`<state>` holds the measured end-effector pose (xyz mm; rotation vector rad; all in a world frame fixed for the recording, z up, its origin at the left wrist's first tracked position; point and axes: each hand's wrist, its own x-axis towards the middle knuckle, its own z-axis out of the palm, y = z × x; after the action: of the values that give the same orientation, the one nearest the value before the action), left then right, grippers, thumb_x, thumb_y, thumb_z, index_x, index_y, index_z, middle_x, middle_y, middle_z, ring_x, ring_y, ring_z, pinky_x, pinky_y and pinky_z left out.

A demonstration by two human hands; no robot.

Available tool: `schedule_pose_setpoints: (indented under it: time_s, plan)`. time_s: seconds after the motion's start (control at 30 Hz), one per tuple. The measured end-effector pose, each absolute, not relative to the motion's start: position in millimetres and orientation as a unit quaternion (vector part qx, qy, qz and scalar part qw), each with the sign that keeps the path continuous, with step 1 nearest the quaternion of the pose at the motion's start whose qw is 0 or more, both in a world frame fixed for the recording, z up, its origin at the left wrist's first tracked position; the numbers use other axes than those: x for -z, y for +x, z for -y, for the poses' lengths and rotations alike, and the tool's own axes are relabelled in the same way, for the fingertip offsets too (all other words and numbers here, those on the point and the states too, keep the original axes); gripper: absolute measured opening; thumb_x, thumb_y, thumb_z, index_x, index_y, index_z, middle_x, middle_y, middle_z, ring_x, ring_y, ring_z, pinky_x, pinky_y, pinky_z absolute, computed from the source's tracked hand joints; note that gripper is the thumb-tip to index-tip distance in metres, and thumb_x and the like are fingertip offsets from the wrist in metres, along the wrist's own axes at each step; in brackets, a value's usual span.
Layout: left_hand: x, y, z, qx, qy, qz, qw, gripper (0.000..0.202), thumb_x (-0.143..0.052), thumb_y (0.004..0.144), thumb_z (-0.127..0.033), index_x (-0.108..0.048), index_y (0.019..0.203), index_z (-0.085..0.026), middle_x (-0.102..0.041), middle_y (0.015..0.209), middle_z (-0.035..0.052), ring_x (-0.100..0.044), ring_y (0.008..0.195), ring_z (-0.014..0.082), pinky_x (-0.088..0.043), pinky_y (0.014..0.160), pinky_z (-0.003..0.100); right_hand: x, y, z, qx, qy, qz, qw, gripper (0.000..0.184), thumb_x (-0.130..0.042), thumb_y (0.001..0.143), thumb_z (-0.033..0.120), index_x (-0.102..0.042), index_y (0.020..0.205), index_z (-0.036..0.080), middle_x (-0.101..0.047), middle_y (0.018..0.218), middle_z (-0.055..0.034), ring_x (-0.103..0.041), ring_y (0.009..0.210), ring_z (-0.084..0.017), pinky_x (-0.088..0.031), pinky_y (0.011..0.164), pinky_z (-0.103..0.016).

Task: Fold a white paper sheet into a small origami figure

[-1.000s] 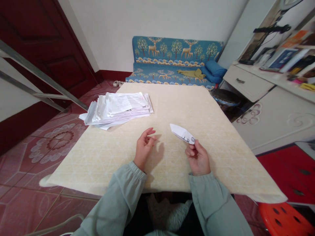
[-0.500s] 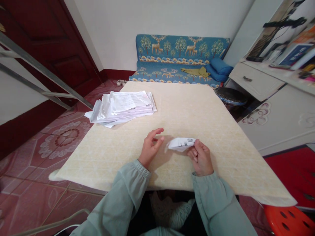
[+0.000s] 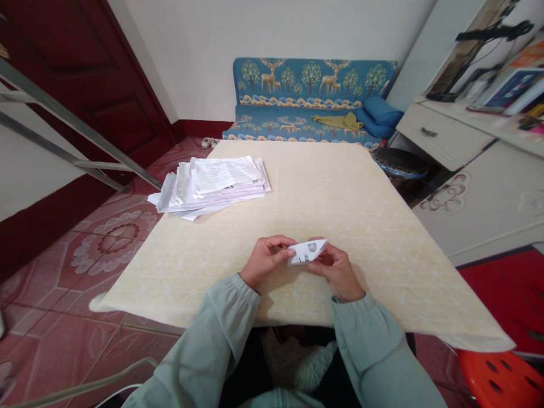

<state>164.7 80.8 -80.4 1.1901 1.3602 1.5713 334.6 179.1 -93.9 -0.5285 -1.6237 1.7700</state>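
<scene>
A small piece of folded white paper (image 3: 306, 251) with dark print is held just above the near part of the table. My left hand (image 3: 264, 260) pinches its left end between thumb and fingers. At its right end, my right hand (image 3: 338, 272) grips it with the thumb in front, and the fingers are partly hidden behind the paper. Farther off to the left, a stack of white paper sheets (image 3: 212, 187) lies unevenly on the table.
The table (image 3: 323, 192) has a cream patterned cloth. Beyond it stands a blue sofa (image 3: 289, 113) with a deer print. A white cabinet (image 3: 488, 198) and a dark round stool (image 3: 399, 162) are on the right; a red stool (image 3: 501, 377) sits near right. Metal bars (image 3: 80, 130) rise at left.
My left hand has moved right and closed on the paper's left end. My right hand has shifted its grip, and the paper is now held between both hands.
</scene>
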Motion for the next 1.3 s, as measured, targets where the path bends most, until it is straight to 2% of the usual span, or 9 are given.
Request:
schedule_pose_setpoints:
  time_s: [0.07, 0.2, 0.27, 0.33, 0.47, 0.7, 1.1, 1.2, 1.3]
  plan:
    - [80.7, 163.3, -80.8, -0.614, 0.474, -0.531, 0.342, 0.023, -0.069, 0.077, -0.034, -0.071, 0.087, -0.014, -0.069, 0.083, 0.0062, -0.063, 0.077, 0.0175, -0.048, 0.072, 0.028, 90.2, 334.5, -179.6, -0.653, -0.188, 0.656, 0.329, 0.022, -0.079, 0.066, 0.025, -0.071, 0.087, 0.023, -0.066, 0.089, -0.0011, -0.061, 0.084, -0.017, -0.051, 0.075, -0.030]
    - [81.5, 161.9, -83.7, -0.589, 0.554, -0.539, 0.235, 0.012, -0.063, 0.079, -0.026, -0.069, 0.083, -0.017, -0.068, 0.086, 0.0070, -0.062, 0.087, 0.0196, -0.046, 0.083, 0.034, 74.4, 336.2, -181.0, -0.512, -0.172, 0.755, 0.372, 0.003, -0.069, 0.075, 0.020, -0.070, 0.076, 0.022, -0.064, 0.079, -0.0016, -0.058, 0.073, -0.015, -0.047, 0.063, -0.027]
    - [82.1, 161.8, -86.1, -0.563, 0.599, -0.540, 0.178, 0.010, -0.058, 0.077, -0.016, -0.068, 0.077, -0.019, -0.067, 0.082, 0.0056, -0.060, 0.086, 0.0192, -0.045, 0.084, 0.035, 68.3, 338.1, -182.0, -0.434, -0.148, 0.800, 0.386, 0.011, -0.063, 0.078, 0.015, -0.070, 0.078, 0.023, -0.065, 0.082, -0.0028, -0.059, 0.075, -0.016, -0.047, 0.064, -0.029]
    - [83.0, 161.8, -88.1, -0.525, 0.636, -0.549, 0.133, 0.020, -0.052, 0.073, -0.008, -0.066, 0.069, -0.021, -0.067, 0.075, 0.0031, -0.059, 0.084, 0.0185, -0.044, 0.085, 0.036, 67.4, 340.3, -182.5, -0.381, -0.109, 0.833, 0.386, 0.018, -0.057, 0.080, 0.012, -0.070, 0.080, 0.025, -0.066, 0.086, -0.0042, -0.059, 0.080, -0.018, -0.048, 0.070, -0.033]
    - [83.7, 163.6, -87.9, -0.438, 0.673, -0.590, 0.083, 0.029, -0.048, 0.068, -0.001, -0.066, 0.062, -0.023, -0.067, 0.073, 0.0006, -0.056, 0.088, 0.0182, -0.038, 0.089, 0.037, 79.2, 344.6, -180.2, -0.313, -0.074, 0.868, 0.378, 0.027, -0.049, 0.081, 0.006, -0.067, 0.078, 0.026, -0.066, 0.088, -0.0056, -0.058, 0.084, -0.019, -0.049, 0.071, -0.036]
    - [77.4, 175.5, -82.7, -0.359, 0.735, -0.571, 0.067, 0.036, -0.052, 0.065, 0.000, -0.070, 0.085, -0.025, -0.069, 0.095, 0.0015, -0.052, 0.101, 0.0205, -0.033, 0.094, 0.039, 92.1, 347.0, -170.6, -0.248, -0.109, 0.883, 0.384, 0.031, -0.048, 0.078, 0.000, -0.063, 0.093, 0.022, -0.062, 0.098, -0.0086, -0.056, 0.093, -0.021, -0.050, 0.078, -0.039]
    - [79.7, 176.3, -81.4, -0.331, 0.735, -0.588, 0.058, 0.027, -0.054, 0.060, -0.002, -0.068, 0.068, -0.023, -0.067, 0.077, 0.0010, -0.053, 0.093, 0.0213, -0.033, 0.088, 0.039, 92.8, 349.2, -167.8, -0.203, -0.122, 0.904, 0.357, 0.027, -0.051, 0.074, 0.001, -0.065, 0.081, 0.022, -0.061, 0.089, -0.0067, -0.055, 0.086, -0.021, -0.050, 0.072, -0.036]
    - [79.3, 176.9, -80.7, -0.323, 0.736, -0.592, 0.053, 0.028, -0.054, 0.060, -0.003, -0.069, 0.071, -0.023, -0.068, 0.079, 0.0022, -0.053, 0.092, 0.0214, -0.034, 0.087, 0.039, 83.7, 352.1, -163.4, -0.184, -0.130, 0.916, 0.331, 0.026, -0.054, 0.074, 0.005, -0.066, 0.089, 0.023, -0.062, 0.095, -0.0075, -0.056, 0.091, -0.022, -0.050, 0.075, -0.038]
    - [81.0, 177.6, -81.0, -0.320, 0.733, -0.599, 0.043, 0.027, -0.054, 0.062, -0.004, -0.069, 0.074, -0.022, -0.068, 0.082, 0.0034, -0.053, 0.091, 0.0218, -0.034, 0.086, 0.040, 78.7, 353.6, -159.2, -0.172, -0.113, 0.927, 0.313, 0.025, -0.062, 0.076, 0.018, -0.064, 0.100, 0.023, -0.064, 0.099, -0.0080, -0.058, 0.090, -0.023, -0.050, 0.075, -0.038]
